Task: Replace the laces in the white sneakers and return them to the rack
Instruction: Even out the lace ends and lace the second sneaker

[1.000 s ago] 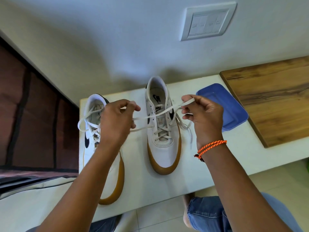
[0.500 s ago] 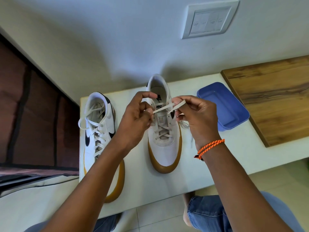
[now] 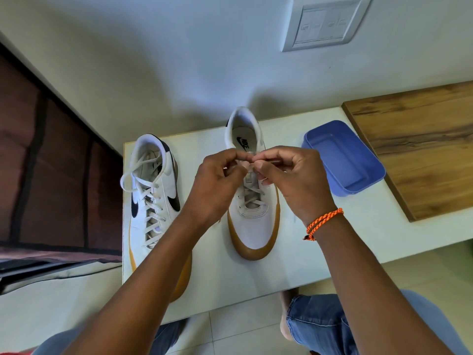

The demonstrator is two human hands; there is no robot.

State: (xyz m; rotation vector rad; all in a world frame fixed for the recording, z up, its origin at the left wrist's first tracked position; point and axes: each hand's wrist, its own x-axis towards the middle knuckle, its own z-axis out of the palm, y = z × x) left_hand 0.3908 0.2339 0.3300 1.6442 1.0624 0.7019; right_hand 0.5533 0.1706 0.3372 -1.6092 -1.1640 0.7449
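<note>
Where hands (image 3: pixel 220 179) meet: lace (image 3: pixel 252 198), sneaker (image 3: pixel 253 224).

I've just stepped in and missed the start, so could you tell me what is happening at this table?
A person is lacing white sneakers on a white table. Both hands meet over the right-hand sneaker: the left hand and the right hand each pinch the lace near the top eyelets, apparently tying it. The other sneaker stands to its left, laced, with its lace ends lying loose. A blue container sits to the right, beside a wooden board.
</note>
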